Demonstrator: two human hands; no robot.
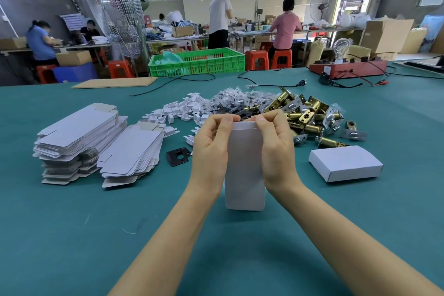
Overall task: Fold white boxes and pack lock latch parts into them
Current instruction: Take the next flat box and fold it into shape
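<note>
Both hands hold a tall white cardboard box (245, 170) standing on end on the teal-green felt tabletop (72, 235), its lower end touching the cloth. The left hand (211, 146) grips the box's left side, fingers curled over the top edge and thumb along the near face. The right hand (276, 144) mirrors it on the right side, fingertips (264, 120) bent down over the closed top flap, so both hands are clasped round the box rather than spread.

Left of the left hand lie two leaning stacks of flat unfolded white card box blanks (96, 144), their grey backs showing at the edges. Just beside the left wrist, between it and the stacks, sits a small black square metal strike plate (178, 156) with a cut-out in the middle. Beyond the fingertips is a scatter of small white folded card inserts (182, 108), running into a heap of clear plastic bags of screws (230, 96) (their contents are too small to make out fully). Beyond and to the right of the right hand is a pile of brass and silver metal lock latch parts (310, 115), one of them lying slightly apart at the pile's right edge. Right of the right wrist, well apart from it, a closed flat white cardboard box (346, 163) lies on the cloth.

Far past the hands a black power cable with plug (264, 79) crosses the table, a red metal test unit with a clear bulb (348, 65) stands at the far right, and a green plastic slatted crate (197, 62) sits beyond the table edge
</note>
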